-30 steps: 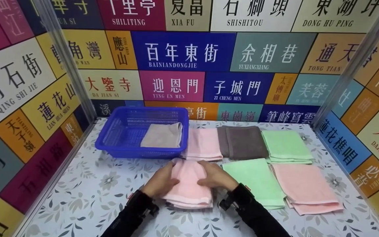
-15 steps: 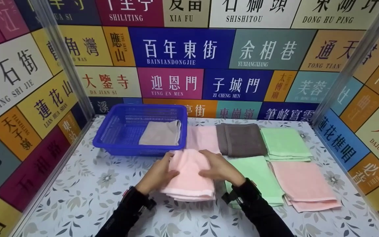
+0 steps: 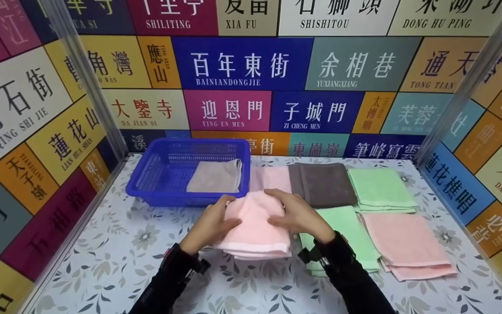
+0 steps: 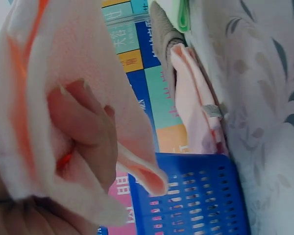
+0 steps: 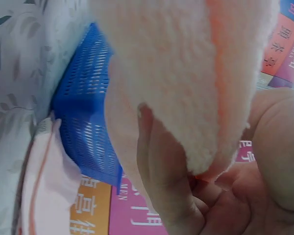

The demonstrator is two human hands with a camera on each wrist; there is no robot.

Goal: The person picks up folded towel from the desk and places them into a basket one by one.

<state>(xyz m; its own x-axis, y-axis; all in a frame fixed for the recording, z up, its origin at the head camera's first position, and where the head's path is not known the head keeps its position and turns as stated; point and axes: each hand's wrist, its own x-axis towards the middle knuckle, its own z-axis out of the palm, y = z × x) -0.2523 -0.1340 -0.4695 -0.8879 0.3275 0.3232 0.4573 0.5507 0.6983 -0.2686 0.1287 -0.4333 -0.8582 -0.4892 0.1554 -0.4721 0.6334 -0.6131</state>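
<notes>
A folded pink towel (image 3: 255, 222) is held between both hands, raised over the table in front of the blue basket. My left hand (image 3: 209, 223) grips its left side, thumb on top and fingers underneath; in the left wrist view the curled fingers (image 4: 85, 127) press into the cloth. On the other side my right hand (image 3: 301, 216) pinches the towel's right edge, and the right wrist view shows fingers (image 5: 164, 161) curled beneath the fold. The blue basket (image 3: 146, 192) has a folded grey-beige towel (image 3: 216, 175) lying inside, toward its right end.
Behind the held towel lies another pink towel (image 3: 273, 174), partly hidden. To its right are a dark grey towel (image 3: 327, 185) and a green towel (image 3: 381, 189). Nearer, a second green towel (image 3: 347, 235) and a pink towel (image 3: 408, 244) lie side by side. Patterned walls enclose the table.
Both hands have lifted the pink towel off the table and carried it slightly away from the body, so it now covers part of the pink towel behind. The other towels and basket stay put.
</notes>
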